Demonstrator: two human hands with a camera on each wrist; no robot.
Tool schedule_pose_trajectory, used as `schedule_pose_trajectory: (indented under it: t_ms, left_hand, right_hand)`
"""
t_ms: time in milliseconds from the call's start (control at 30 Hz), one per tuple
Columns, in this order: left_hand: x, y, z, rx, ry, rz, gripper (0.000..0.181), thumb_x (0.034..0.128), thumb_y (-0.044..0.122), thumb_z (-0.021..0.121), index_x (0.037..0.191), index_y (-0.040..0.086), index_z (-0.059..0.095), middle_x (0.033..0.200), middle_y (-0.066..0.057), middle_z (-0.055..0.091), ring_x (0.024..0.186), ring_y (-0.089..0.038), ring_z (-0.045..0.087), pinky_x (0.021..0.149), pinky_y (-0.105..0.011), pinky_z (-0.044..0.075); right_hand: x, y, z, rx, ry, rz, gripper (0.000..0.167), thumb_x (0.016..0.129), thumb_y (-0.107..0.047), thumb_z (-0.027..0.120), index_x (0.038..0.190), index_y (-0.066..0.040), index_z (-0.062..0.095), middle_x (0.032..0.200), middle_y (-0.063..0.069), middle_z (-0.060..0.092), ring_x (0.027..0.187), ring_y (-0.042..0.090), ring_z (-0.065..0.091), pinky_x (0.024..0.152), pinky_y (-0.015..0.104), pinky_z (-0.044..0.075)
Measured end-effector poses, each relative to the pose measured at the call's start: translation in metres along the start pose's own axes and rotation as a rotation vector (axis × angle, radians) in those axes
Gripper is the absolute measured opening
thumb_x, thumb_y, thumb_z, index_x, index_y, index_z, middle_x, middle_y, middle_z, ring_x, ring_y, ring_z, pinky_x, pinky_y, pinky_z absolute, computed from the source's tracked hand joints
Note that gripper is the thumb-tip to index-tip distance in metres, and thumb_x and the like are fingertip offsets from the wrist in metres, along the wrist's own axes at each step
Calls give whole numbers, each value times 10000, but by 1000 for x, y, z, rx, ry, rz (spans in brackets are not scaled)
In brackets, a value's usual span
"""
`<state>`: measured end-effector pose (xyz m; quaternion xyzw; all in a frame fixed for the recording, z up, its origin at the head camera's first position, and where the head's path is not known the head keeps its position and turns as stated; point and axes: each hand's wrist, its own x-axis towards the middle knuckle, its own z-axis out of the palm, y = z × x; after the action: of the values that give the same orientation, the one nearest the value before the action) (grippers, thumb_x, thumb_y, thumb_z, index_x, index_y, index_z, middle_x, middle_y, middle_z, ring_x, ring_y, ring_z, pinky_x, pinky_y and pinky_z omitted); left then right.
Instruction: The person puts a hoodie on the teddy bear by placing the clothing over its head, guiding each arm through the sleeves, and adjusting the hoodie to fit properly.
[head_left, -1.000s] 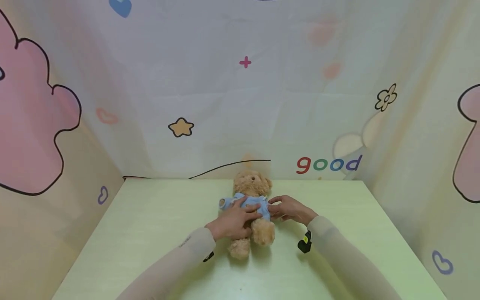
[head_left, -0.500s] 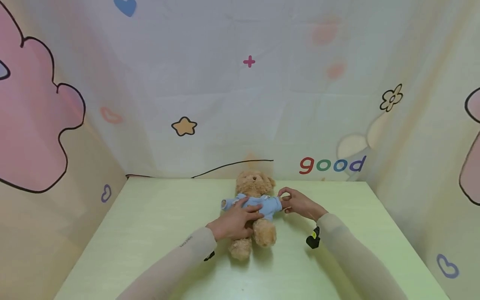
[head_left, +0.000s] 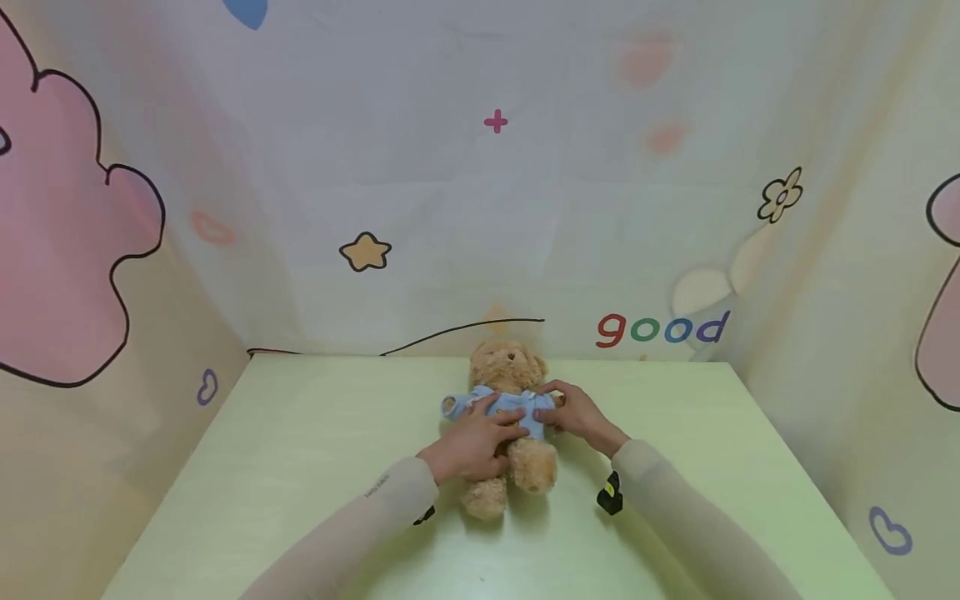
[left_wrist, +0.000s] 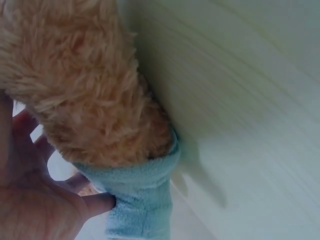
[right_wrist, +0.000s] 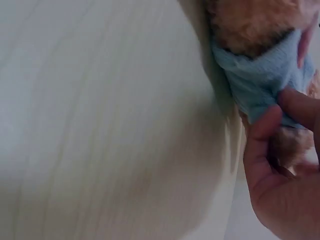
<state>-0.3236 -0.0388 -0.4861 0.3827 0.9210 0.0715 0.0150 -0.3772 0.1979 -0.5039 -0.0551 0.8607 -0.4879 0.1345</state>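
A brown teddy bear [head_left: 504, 371] in a light blue shirt [head_left: 491, 403] lies on its back, head toward the back wall. My left hand [head_left: 471, 443] rests across its belly with fingers spread. In the left wrist view, the thumb of that hand [left_wrist: 40, 205] touches the blue cloth [left_wrist: 142, 200] beside the shaggy fur. At the bear's right side in the head view, my right hand [head_left: 581, 414] pinches the shirt near the sleeve. The right wrist view shows thumb and finger of this hand [right_wrist: 282, 192] on the bunched cloth [right_wrist: 255, 75]. The left hand partly hides the bear's middle.
The pale green table [head_left: 315, 433] reaches back to a printed cloth wall [head_left: 450, 200]. Patterned side walls stand at left and right. A black and yellow wrist device [head_left: 611, 495] hangs under the right sleeve.
My right hand first drew the blue sleeve outward to the right, then came back left toward the bear's body. My left hand has stayed on the belly.
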Motion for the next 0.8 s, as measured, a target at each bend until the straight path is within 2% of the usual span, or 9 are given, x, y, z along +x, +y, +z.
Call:
schedule_pose_trajectory:
  t_ms: [67, 133, 300, 367, 467, 567, 667, 733, 800]
  left_hand:
    - [0, 1, 1, -19, -4, -5, 535, 949, 335, 587, 1469, 297, 468, 1613, 98, 280, 1511, -404, 139, 1097, -669, 300]
    - [1, 1, 2, -36, -8, -12, 540, 950, 333, 591, 1473, 298, 461, 1615, 101, 274, 1515, -399, 128, 1104, -668, 291]
    - [-1, 1, 0, -12, -14, -14, 535, 955, 340, 579, 1475, 312, 455, 1617, 95, 273, 1513, -403, 130, 1107, -661, 293]
    - [-2, 1, -1, 8, -13, -12, 531, 956, 343, 574, 1473, 317, 456, 1616, 94, 278, 1510, -406, 142, 1101, -660, 304]
    - [-3, 1, -1, 27, -10, -13, 527, 955, 346, 577, 1468, 318, 463, 1613, 93, 286, 1506, -411, 157, 1096, -657, 315]
    - [-3, 2, 0, 40, -7, -14, 528, 953, 348, 582, 1467, 311, 467, 1611, 93, 292, 1503, -413, 166, 1094, -649, 325]
    - [-2, 2, 1, 37, -3, -12, 529, 952, 343, 587, 1466, 296, 472, 1612, 85, 293, 1502, -417, 167, 1084, -659, 330]
    - [-1, 2, 1, 41, -1, -12, 532, 953, 343, 589, 1469, 292, 470, 1614, 82, 288, 1501, -418, 166, 1083, -658, 333]
    - [-1, 1, 2, 45, 1, -16, 536, 949, 345, 595, 1467, 299, 470, 1613, 85, 291, 1502, -412, 168, 1091, -646, 332]
  right_hand:
    - [-1, 2, 0, 40, 36, 12, 373, 870, -226, 758, 1127, -93, 523, 716, 18, 594, 636, 173, 586, 609, 320, 499]
    - [-2, 4, -5, 108, 19, 18, 331, 900, -248, 721, 1116, -94, 523, 772, 36, 631, 711, 208, 639, 647, 341, 519]
    - [-5, 6, -19, 213, -122, 20, 379, 989, -228, 524, 1352, -131, 575, 1171, 115, 664, 1012, 273, 687, 757, 376, 564]
    - [-5, 5, -20, 176, -143, 6, 409, 992, -197, 508, 1392, -129, 556, 1228, 135, 647, 1021, 280, 684, 740, 371, 572]
    - [-2, -1, -14, 32, -115, -42, 401, 978, -183, 582, 1373, -113, 572, 1112, 154, 681, 922, 276, 705, 672, 374, 585]
    - [0, -8, -5, -156, -38, -106, 397, 918, -173, 692, 1299, -91, 616, 928, 158, 697, 732, 224, 703, 584, 369, 580]
    - [2, -10, 1, -303, 36, -167, 354, 866, -183, 753, 1194, -99, 650, 857, 129, 686, 576, 159, 624, 525, 334, 544]
    - [3, -8, 0, -319, 47, -180, 324, 872, -220, 749, 1166, -127, 650, 832, 124, 682, 537, 157, 590, 513, 321, 523]
    - [3, -4, -3, -245, 1, -170, 333, 916, -283, 696, 1210, -140, 629, 862, 116, 678, 576, 181, 607, 529, 321, 515]
